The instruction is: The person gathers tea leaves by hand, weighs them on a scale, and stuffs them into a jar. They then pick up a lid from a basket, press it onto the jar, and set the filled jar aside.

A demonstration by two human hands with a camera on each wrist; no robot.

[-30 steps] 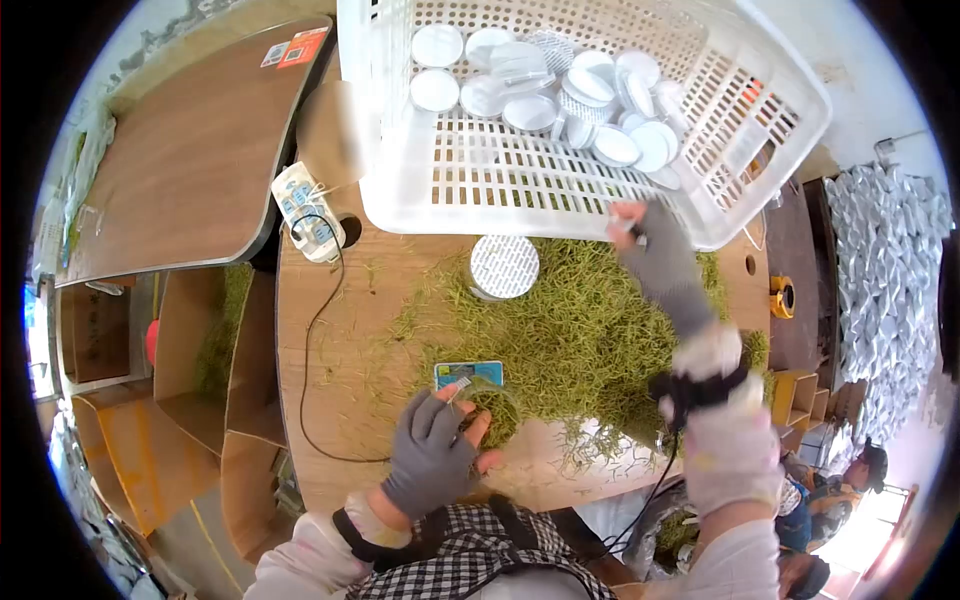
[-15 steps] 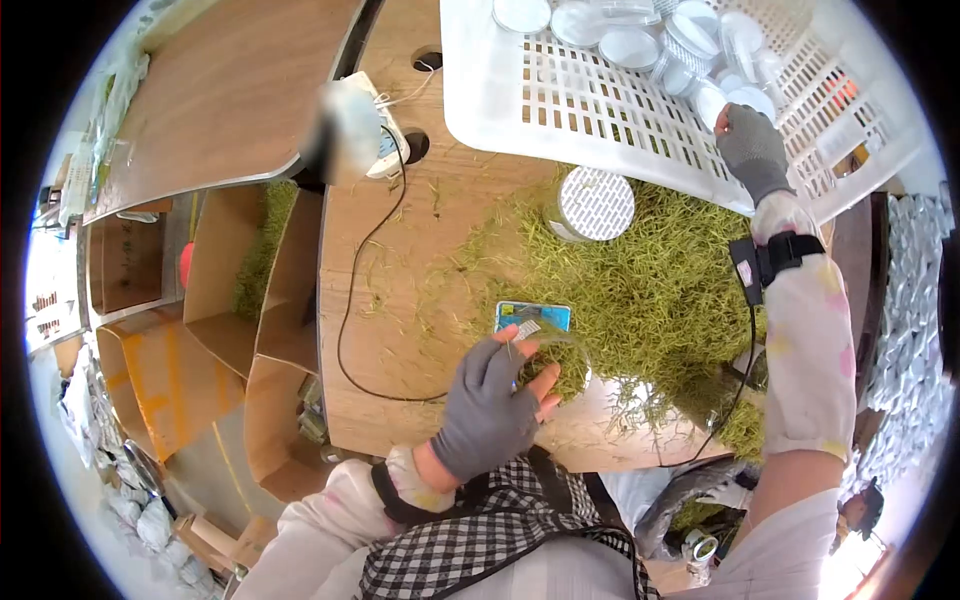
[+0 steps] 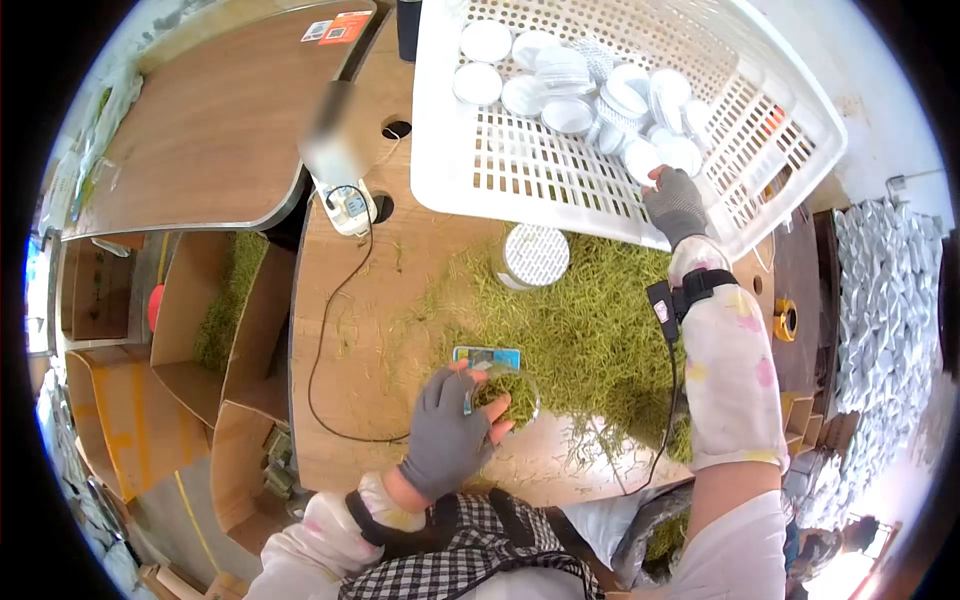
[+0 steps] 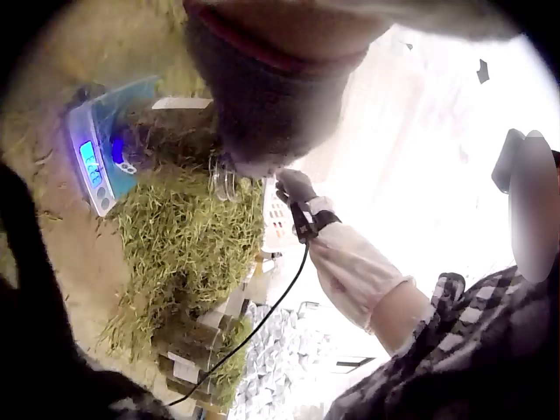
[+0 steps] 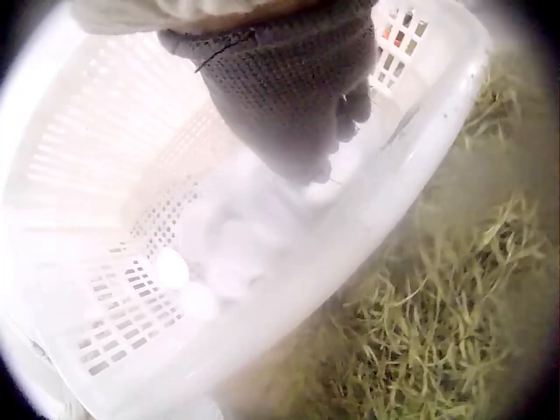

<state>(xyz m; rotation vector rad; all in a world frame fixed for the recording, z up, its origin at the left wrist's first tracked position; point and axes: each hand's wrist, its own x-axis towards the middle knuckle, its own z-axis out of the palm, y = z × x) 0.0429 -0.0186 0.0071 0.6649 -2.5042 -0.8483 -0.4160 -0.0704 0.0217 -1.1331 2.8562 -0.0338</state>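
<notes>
The gloved left hand (image 3: 447,432) has its fingers round a clear round jar (image 3: 533,397) holding green dried strands. In the left wrist view the jar (image 4: 175,140) is beside a blue scale (image 4: 87,162) with a lit display. Inside the near right part of the white basket (image 3: 560,212), the gloved right hand (image 3: 677,207) pinches the edge of a white round lid (image 3: 641,158). The right wrist view shows the right hand (image 5: 293,96) with curled fingers over a pale lid (image 5: 343,164), blurred by glare.
Green strands (image 3: 600,320) are heaped across the table (image 3: 345,300). A jar with a white patterned top (image 3: 537,255) stands before the basket. A power strip (image 3: 347,208) and black cable lie left, above open cardboard boxes (image 3: 130,430).
The right hand has moved from above the basket's near rim to the lids inside, and its fingers now meet one. The left hand keeps its hold; the head view has shifted.
</notes>
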